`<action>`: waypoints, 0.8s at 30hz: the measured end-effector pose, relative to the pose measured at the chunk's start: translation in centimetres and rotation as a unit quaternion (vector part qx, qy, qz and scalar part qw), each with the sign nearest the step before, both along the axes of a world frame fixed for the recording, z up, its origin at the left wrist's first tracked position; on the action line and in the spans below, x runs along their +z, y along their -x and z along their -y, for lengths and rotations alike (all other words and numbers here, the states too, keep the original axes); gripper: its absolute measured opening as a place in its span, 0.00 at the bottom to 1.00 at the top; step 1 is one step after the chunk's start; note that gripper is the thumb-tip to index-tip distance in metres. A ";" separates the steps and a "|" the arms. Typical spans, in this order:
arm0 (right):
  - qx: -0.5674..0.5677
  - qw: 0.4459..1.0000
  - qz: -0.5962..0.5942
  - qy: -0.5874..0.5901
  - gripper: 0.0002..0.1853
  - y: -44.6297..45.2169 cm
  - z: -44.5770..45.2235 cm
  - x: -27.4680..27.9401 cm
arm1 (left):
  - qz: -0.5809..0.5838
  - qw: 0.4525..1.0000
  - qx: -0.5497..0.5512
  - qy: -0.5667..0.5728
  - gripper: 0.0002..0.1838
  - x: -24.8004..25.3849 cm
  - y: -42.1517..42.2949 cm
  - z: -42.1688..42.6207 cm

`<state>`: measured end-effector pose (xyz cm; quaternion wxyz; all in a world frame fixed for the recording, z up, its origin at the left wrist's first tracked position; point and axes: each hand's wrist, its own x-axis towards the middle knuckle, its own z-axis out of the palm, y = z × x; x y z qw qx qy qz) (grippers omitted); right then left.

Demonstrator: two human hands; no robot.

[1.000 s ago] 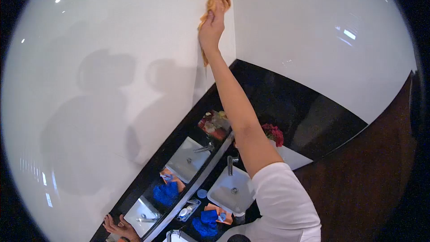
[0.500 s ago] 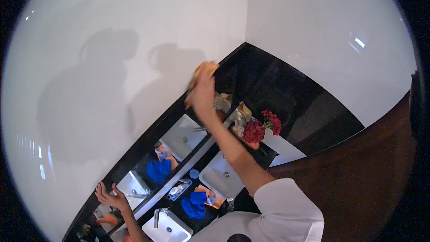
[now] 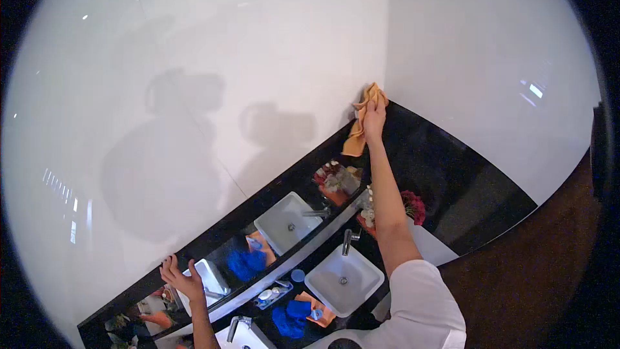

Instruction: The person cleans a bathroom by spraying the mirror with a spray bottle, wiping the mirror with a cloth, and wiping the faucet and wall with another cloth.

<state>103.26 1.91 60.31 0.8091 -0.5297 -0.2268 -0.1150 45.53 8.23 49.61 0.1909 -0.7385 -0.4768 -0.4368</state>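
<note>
My right hand (image 3: 375,120) holds a yellow-orange cloth (image 3: 354,144) against the white wall, at the corner where the wall meets the top of the black panel. Part of the cloth hangs down to the left of the fingers. At the lower left, my left hand (image 3: 183,278) rests with its fingers spread on the upper edge of the black-framed mirror (image 3: 219,245); nothing is in it.
Below the mirror, a black counter holds a white sink (image 3: 342,281) with a faucet (image 3: 349,240), a second sink (image 3: 248,337), a tray of toiletries (image 3: 271,294), blue cloths (image 3: 289,320), an orange cloth (image 3: 323,313) and red flowers (image 3: 413,207).
My right hand has come down from high on the wall, then shifted right into the corner with the cloth. My left hand stays near the mirror's edge. The camera view has shifted.
</note>
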 end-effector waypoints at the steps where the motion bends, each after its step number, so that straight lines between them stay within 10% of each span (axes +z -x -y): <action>1: -0.029 0.995 -0.014 0.099 0.19 -0.6 -1.7 -1.6 | 0.002 1.000 0.004 -0.004 0.27 -0.1 0.0 0.0; 4: -0.195 0.954 0.132 0.186 0.26 2.4 -6.5 -7.8 | -0.007 1.000 0.006 -0.017 0.26 -0.4 0.4 -0.3; 12: -0.137 0.882 0.350 0.285 0.21 9.0 -1.5 -7.2 | -0.007 0.999 -0.031 -0.030 0.25 -0.5 1.0 -1.0; 17: -0.056 0.988 0.084 0.115 0.24 2.5 -5.8 -9.7 | -0.011 0.999 -0.016 -0.050 0.26 -1.2 1.4 -1.7; 23: 0.045 0.997 0.061 0.028 0.24 26.2 -8.7 -15.7 | -0.007 0.998 -0.032 -0.051 0.25 -1.1 1.3 -1.6; 24: 0.044 0.950 0.258 0.173 0.23 31.5 -8.5 -18.7 | -0.012 0.998 -0.029 -0.058 0.25 -1.0 1.4 -1.7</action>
